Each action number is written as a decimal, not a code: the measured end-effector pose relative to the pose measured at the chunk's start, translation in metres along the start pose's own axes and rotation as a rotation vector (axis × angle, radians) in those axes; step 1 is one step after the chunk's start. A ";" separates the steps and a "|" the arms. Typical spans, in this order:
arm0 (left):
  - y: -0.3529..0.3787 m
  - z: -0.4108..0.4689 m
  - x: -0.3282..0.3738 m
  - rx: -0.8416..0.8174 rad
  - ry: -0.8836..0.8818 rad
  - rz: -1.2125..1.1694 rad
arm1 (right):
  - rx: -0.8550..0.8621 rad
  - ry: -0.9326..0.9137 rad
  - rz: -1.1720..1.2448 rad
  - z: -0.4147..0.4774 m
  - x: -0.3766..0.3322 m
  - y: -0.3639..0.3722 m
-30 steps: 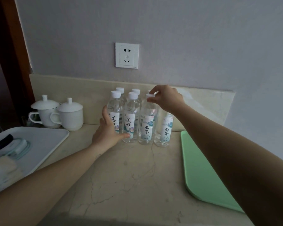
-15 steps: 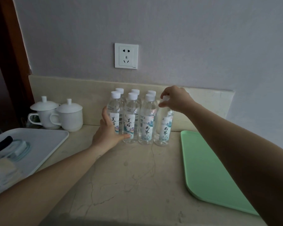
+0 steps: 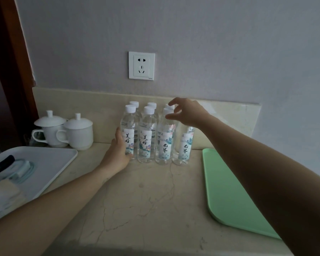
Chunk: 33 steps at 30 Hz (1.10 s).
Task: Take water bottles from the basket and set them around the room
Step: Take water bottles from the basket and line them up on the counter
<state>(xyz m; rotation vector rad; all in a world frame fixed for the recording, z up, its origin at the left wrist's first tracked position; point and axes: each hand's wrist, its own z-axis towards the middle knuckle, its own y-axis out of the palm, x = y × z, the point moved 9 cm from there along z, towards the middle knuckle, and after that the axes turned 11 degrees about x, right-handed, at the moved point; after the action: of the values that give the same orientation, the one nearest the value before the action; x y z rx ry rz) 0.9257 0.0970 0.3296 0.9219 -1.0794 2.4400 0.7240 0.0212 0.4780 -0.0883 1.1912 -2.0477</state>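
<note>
Water bottles (image 3: 146, 139): seven standing upright in a tight cluster at the back of the counter (image 3: 146, 200), against the low stone backsplash and under the wall socket (image 3: 141, 65); four in the front row, three caps showing behind
Step, as I judge it: squaring up the cluster so this spot counts as stocked
Doing it well: brace low on one side and nudge from the top on the other, gently, since these stand close enough that one tipped bottle would likely knock its neighbours; turn the labels to the front
Left hand (image 3: 118, 154): laid against the side of the left front bottle (image 3: 127, 135), fingers fairly straight up its flank, thumb at its foot; steadying, not lifting
Right hand (image 3: 187, 113): fingers (image 3: 172, 103) spread apart and holding nothing, hovering at the cap of the third front bottle (image 3: 164, 143); I cannot tell whether the thumb touches its neck
Far right bottle (image 3: 185, 145): partly hidden under my right wrist
Nearby: green mat (image 3: 229, 191) to the right, white tray (image 3: 44, 163) and two lidded cups (image 3: 78, 130) to the left
</note>
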 end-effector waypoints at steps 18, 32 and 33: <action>-0.069 -0.013 0.084 0.465 0.273 0.010 | 0.101 0.011 -0.059 -0.021 0.015 -0.020; 0.053 -0.076 0.322 -0.020 0.712 0.127 | 0.254 0.260 -0.212 -0.154 0.150 -0.171; 0.067 -0.086 0.335 -0.054 0.700 0.105 | 0.255 0.299 -0.229 -0.173 0.168 -0.187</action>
<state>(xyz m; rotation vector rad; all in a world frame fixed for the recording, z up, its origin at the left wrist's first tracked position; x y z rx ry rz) 0.6056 0.1258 0.4739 -0.0371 -0.9262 2.4842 0.4273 0.0922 0.4747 0.2219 1.1231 -2.4638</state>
